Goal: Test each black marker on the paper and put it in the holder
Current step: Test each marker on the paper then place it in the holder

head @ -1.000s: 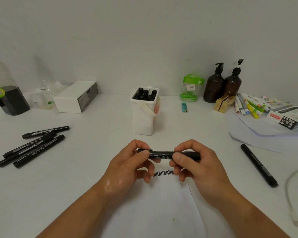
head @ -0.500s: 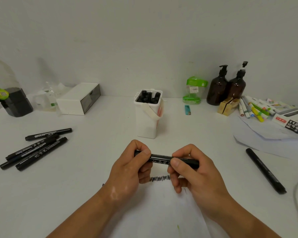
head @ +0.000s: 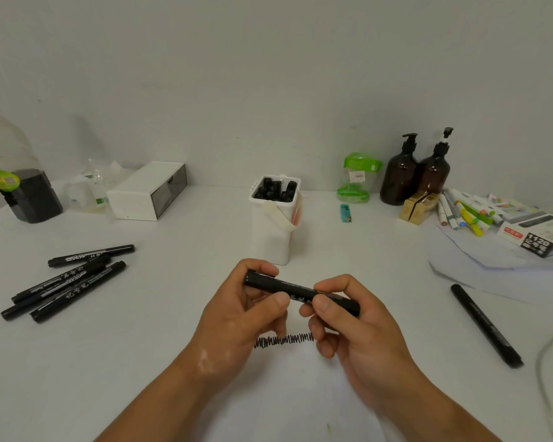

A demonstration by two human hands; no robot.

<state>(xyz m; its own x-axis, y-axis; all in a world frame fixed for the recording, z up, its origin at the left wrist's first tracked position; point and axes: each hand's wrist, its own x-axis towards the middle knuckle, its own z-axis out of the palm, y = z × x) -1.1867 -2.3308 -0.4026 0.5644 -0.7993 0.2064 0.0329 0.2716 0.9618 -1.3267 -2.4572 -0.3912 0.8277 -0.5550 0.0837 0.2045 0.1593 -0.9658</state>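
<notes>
From the head camera, both hands are raised just above the worktop [head: 173, 330] and share one black marker [head: 296, 290]. The left hand [head: 243, 317] has its thumb and curled fingers pinched round the marker's left end. The right hand [head: 351, 327] pinches the right half between thumb and forefinger, its other fingers curled underneath. The marker lies nearly level across the two hands, its left end a little farther from the camera.

Below it, a sheet of paper [head: 288, 393] lies on the worktop, bearing a black zigzag scribble [head: 283, 340] between the two hands. The white holder [head: 273, 237] stands just behind the hands, packed with black markers on end. A bunch of loose black markers [head: 67, 282] lies well off to the left, and a single black marker [head: 486, 325] lies to the right. Along the wall stand a white box [head: 147, 193], a blue lighter [head: 345, 213] and two brown pump bottles [head: 399, 177].
</notes>
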